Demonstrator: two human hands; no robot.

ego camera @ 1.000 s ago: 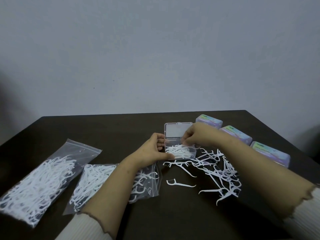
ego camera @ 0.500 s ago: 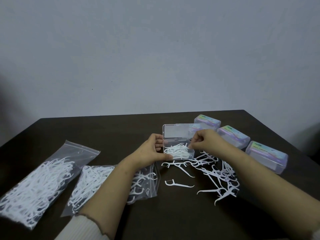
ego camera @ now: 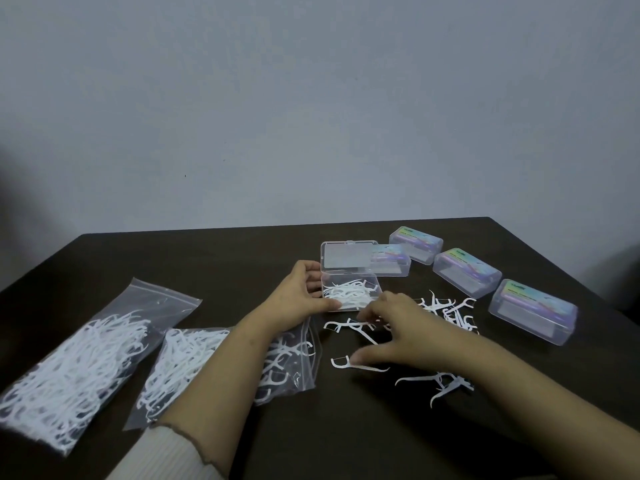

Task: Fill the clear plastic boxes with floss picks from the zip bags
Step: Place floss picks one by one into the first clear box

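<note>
At the middle of the dark table [ego camera: 242, 258], the open box [ego camera: 350, 295], partly filled with floss picks, is being steadied by the left hand [ego camera: 298, 299], gripped at its near-left corner. The right hand [ego camera: 398, 336] is being spread wide over the loose picks [ego camera: 446, 311], thumb seemingly touching a single pick [ego camera: 356, 365]. Several should be gathered parallel, so they are laid flat inside.

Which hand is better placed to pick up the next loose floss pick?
Right hand: it hovers over the loose picks. Left hand holds the open box.
</note>
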